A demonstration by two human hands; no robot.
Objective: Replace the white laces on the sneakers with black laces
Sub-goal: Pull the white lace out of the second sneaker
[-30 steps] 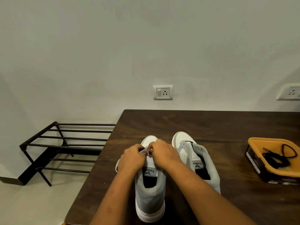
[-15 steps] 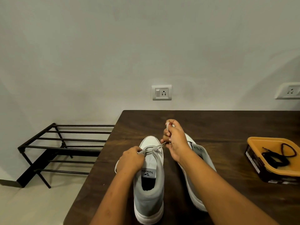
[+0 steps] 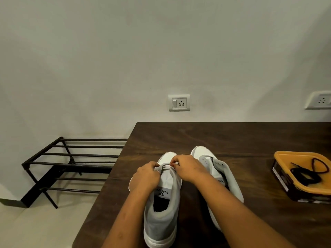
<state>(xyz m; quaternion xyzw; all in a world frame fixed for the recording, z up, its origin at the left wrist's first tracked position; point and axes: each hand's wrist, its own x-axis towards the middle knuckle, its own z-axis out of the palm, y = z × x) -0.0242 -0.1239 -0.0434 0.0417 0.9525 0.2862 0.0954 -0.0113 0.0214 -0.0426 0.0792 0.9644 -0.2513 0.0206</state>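
- The left hand (image 3: pixel 146 178) has its fingers curled tight around the grey eyelet flap of a grey-and-white high-top fabric sneaker (image 3: pixel 161 222), at the far end of the tongue.
- The right hand (image 3: pixel 188 169) is curled as well, its fingertips pinched together just beside those of the left. They close on a thin dark lace (image 3: pixel 165 165) that runs across the lowest eyelets between the two hands; the fingers hide how far it is threaded.
- This sneaker stands upright on the dark brown wooden table (image 3: pixel 232 140), near the table's left edge, with its heel toward the person and its toe toward the wall. A white printed label shows on the tongue.
- A second grey-and-white sneaker (image 3: pixel 222 167) stands just beside it to the right, partly under the right forearm, and a short dark strand crosses its far eyelets.
- An orange plastic tray (image 3: pixel 293 162) sits on a dark box (image 3: pixel 283 181) at the table's right side, well apart from the shoes. A loose tangle of black laces (image 3: pixel 308 174) lies inside the tray.
- A black metal rack (image 3: pixel 71 163) stands on the floor left of the table, against the pale wall.
- A white switch-and-socket plate (image 3: pixel 179 103) is on the wall above the table, and another socket plate (image 3: pixel 318 100) sits at the right edge of view.
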